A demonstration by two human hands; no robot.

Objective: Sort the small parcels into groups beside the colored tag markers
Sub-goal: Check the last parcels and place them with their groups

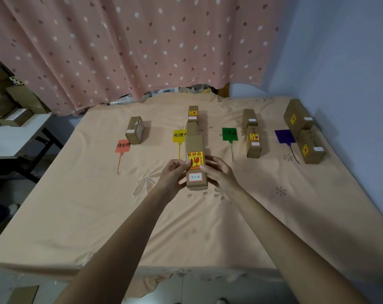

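While the bed [208, 227] carries four tag groups, one parcel [195, 163] is up in both hands, mid-table in front of the yellow tag [179, 135].

Left hand [172, 177] and right hand [218, 172] each pinch a long side of it, fingers curled snugly on the cardboard, white label facing up. That label appears to match the writing on the red tag [123, 146], so I'd carry it left and set it down just beside the lone box [135, 129] there, label up, clear of the tag's tail.
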